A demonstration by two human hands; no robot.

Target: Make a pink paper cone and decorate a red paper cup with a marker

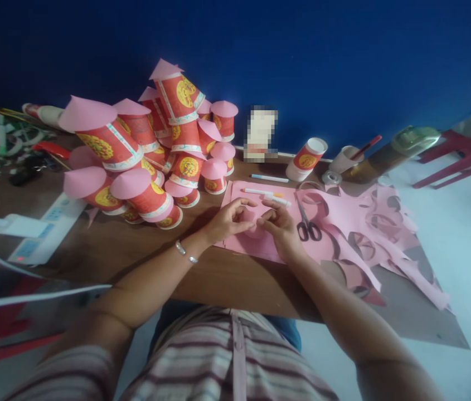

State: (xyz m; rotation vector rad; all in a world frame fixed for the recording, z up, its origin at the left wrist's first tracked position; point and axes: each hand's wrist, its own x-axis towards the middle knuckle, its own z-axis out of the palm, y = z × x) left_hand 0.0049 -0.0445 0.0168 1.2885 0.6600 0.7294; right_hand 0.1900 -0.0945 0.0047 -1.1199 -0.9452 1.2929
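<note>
Over the pink paper sheets (241, 243), my left hand (232, 219) and my right hand (280, 227) face each other, fingers curled. A small pink paper piece (253, 221) shows between them, pinched at the fingertips; its shape is hard to tell against the same-coloured sheets. Black-handled scissors (312, 230) lie just right of my right hand. Beyond my fingers are an orange-ended marker (258, 192) and a white marker or cap (277, 200). A blue-capped marker (268, 178) lies farther back on the wood.
Red paper cups with pink cone tops (146, 192) are piled at left. Pink offcuts (360, 211) cover the right side. Behind stand stacked cups (308, 159), a tape roll (331, 177) and a bottle (394, 153). A power strip (49, 231) lies left.
</note>
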